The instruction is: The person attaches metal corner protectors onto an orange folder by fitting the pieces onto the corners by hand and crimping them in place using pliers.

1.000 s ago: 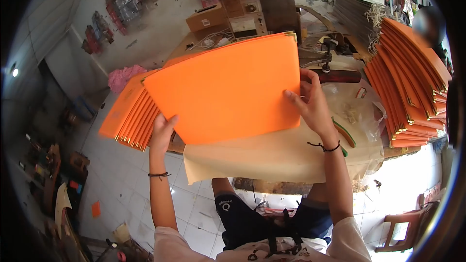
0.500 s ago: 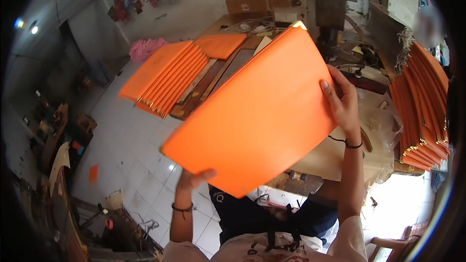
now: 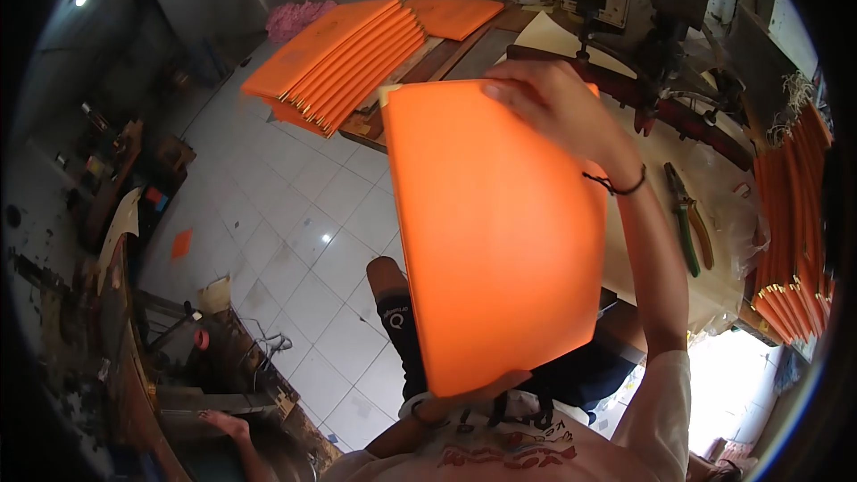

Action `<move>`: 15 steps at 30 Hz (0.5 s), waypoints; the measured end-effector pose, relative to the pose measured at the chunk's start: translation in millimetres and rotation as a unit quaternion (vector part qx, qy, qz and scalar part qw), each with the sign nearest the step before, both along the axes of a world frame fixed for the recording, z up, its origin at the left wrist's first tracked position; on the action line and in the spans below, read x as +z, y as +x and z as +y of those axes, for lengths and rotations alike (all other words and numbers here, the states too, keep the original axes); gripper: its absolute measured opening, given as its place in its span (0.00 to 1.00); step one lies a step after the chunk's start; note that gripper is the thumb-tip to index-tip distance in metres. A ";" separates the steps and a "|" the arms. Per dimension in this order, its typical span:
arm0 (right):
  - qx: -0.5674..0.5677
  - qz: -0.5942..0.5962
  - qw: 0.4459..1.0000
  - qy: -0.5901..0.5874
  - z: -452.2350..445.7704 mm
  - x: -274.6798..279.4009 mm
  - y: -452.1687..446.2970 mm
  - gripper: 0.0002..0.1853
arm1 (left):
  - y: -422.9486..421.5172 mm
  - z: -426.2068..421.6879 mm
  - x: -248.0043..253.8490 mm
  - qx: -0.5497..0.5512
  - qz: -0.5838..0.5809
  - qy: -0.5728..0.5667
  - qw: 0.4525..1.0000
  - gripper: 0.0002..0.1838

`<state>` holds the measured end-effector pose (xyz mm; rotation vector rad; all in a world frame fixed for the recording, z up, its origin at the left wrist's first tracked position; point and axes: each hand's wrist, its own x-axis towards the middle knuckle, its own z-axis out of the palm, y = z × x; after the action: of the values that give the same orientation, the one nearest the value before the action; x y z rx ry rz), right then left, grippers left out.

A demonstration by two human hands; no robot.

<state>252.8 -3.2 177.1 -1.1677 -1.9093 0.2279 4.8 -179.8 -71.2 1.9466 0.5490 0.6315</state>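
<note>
An orange folder (image 3: pixel 500 232) with metal corner caps stands nearly upright in front of my body. My right hand (image 3: pixel 558 105) grips its top edge, thumb on the near face and the other fingers partly hidden. Along the bottom edge, my left hand (image 3: pixel 473 394) holds the folder from below; most of its fingers are behind or under it. To the right, pliers (image 3: pixel 687 219) with green and orange handles lie on the pale worktop (image 3: pixel 638 241).
A fanned stack of orange folders (image 3: pixel 344 58) sits at the back left, beside a flat orange folder (image 3: pixel 455 16). More folders (image 3: pixel 790 241) are piled at right. A dark machine (image 3: pixel 661 98) stands behind the worktop. Another person's bare limb (image 3: pixel 228 426) shows at lower left.
The folder has turned from slanted to nearly upright. My right hand has moved from its right side to the top edge, my left hand to the bottom edge. The pliers now show fully.
</note>
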 end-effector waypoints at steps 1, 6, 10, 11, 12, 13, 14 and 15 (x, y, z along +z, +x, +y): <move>0.007 -0.025 1.000 -0.006 2.2 6.3 -10.9 0.15 | 5.9 -1.3 1.2 0.057 0.024 0.232 0.971 0.23; 0.065 -0.094 0.984 0.140 46.4 0.7 -56.0 0.19 | 32.5 -10.1 -1.0 0.160 0.069 0.467 0.867 0.29; 0.065 -0.138 0.981 0.119 34.9 25.8 -81.5 0.21 | 30.5 0.1 11.5 0.126 0.008 0.248 0.961 0.25; 0.072 -0.112 0.979 0.157 36.2 28.2 -83.7 0.21 | 30.6 6.4 16.0 0.141 -0.012 0.231 0.963 0.24; 0.081 -0.087 0.974 0.194 36.5 30.0 -83.9 0.22 | 29.3 12.3 19.9 0.157 -0.032 0.214 0.964 0.22; 0.074 -0.074 0.971 0.215 35.9 35.1 -80.9 0.21 | 24.0 22.4 15.8 0.142 -0.027 0.222 0.964 0.19; 0.068 -0.062 0.967 0.236 35.3 43.8 -75.5 0.21 | 15.9 37.3 5.7 0.129 -0.023 0.230 0.964 0.17; 0.063 -0.049 0.963 0.257 31.7 53.3 -70.6 0.21 | 12.7 45.2 13.1 0.142 -0.033 0.231 0.962 0.15</move>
<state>182.1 28.5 230.5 -0.7203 -1.9693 -0.2530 17.5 -134.6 -58.1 2.2888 0.6922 1.0797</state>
